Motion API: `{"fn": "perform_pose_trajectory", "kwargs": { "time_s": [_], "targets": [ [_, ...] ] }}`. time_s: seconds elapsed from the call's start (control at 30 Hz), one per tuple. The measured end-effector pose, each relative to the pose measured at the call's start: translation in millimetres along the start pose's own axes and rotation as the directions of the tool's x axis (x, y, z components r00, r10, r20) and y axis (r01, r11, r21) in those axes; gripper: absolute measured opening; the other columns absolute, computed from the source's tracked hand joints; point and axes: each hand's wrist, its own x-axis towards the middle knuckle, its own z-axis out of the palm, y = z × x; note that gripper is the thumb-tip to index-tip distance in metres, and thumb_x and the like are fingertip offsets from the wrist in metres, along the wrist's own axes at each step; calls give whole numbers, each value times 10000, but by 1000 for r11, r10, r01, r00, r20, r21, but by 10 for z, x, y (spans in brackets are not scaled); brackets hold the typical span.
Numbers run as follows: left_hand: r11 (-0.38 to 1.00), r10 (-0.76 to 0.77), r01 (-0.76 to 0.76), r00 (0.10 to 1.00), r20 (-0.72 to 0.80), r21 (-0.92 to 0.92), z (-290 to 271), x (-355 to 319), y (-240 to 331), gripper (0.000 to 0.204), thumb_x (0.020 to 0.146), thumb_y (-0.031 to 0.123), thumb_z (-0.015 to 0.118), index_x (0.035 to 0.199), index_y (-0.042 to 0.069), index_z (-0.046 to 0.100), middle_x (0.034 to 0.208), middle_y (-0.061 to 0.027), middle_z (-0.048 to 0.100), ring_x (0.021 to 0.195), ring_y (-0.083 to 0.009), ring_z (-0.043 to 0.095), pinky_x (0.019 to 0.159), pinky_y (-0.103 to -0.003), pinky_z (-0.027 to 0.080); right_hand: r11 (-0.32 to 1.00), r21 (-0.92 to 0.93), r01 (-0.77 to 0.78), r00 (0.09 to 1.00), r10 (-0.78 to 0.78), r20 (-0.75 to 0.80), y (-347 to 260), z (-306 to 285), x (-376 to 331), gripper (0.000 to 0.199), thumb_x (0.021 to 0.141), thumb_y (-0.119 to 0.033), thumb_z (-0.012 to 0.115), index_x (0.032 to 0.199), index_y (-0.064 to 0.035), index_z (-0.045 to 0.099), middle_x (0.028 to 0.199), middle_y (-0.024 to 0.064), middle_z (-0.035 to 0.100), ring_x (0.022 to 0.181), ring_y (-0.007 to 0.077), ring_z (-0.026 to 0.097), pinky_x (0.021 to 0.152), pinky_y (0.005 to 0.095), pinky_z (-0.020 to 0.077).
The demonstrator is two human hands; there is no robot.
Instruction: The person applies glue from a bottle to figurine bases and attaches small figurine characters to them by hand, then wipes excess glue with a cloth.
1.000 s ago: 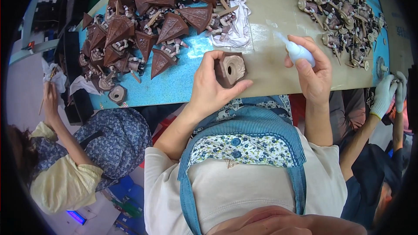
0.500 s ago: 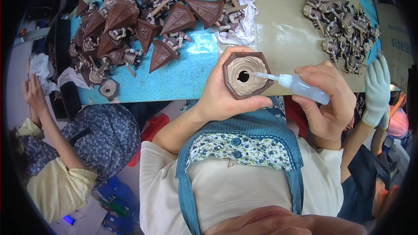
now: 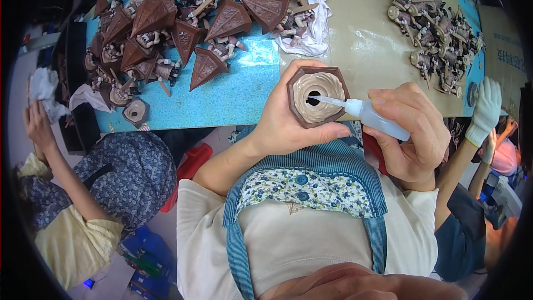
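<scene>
My left hand point(image 3: 283, 114) is wrapped round a brown six-sided piece point(image 3: 326, 84), with its cream, hollowed face and dark round hole turned up. Between the thumb and fingers of my right hand point(image 3: 413, 133) lies a translucent squeeze bottle point(image 3: 383, 121) with a long thin nozzle. The nozzle tip reaches over the dark hole; whether it touches the rim I cannot tell. A similar six-sided piece point(image 3: 135, 112) rests at the table's near edge, left of my hands.
Brown pointed roof-like pieces point(image 3: 229, 19) and small figures are heaped at the far left on blue sheeting point(image 3: 222, 100). More figures point(image 3: 438, 33) lie at the far right. A co-worker's gloved hand point(image 3: 487, 108) is right of the table; another person's hand point(image 3: 39, 128) holds white cloth at left.
My right hand has shifted left with the bottle, bringing its nozzle tip further across the hole. The piece in my left hand has tilted slightly. The co-worker's glove at right has moved.
</scene>
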Motion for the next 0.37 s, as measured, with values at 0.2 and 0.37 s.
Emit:
{"fn": "perform_pose_trajectory", "kwargs": {
  "time_s": [0.2, 0.37],
  "targets": [
    [1000, -3, 3, 1000, 4, -3, -13, 1, 2, 786, 630, 172, 881, 1223, 20, 388, 1080, -77, 567, 1022, -148, 550, 892, -289, 444, 1000, 3, 22, 1000, -22, -1, 10, 11, 4, 366, 620, 15, 754, 959, 38, 620, 860, 188, 650, 652, 283, 614, 555, 321, 480],
    [1000, 4, -4, 1000, 17, 11, -26, -4, -3, 776, 638, 173, 876, 1221, 19, 387, 1089, -83, 570, 1031, -148, 550, 900, -291, 444, 988, 94, -124, 992, 125, -8, 44, -2, -95, 361, 733, -122, 763, 1020, 17, 593, 892, 203, 653, 784, 303, 635, 667, 376, 491]
  ]
}}
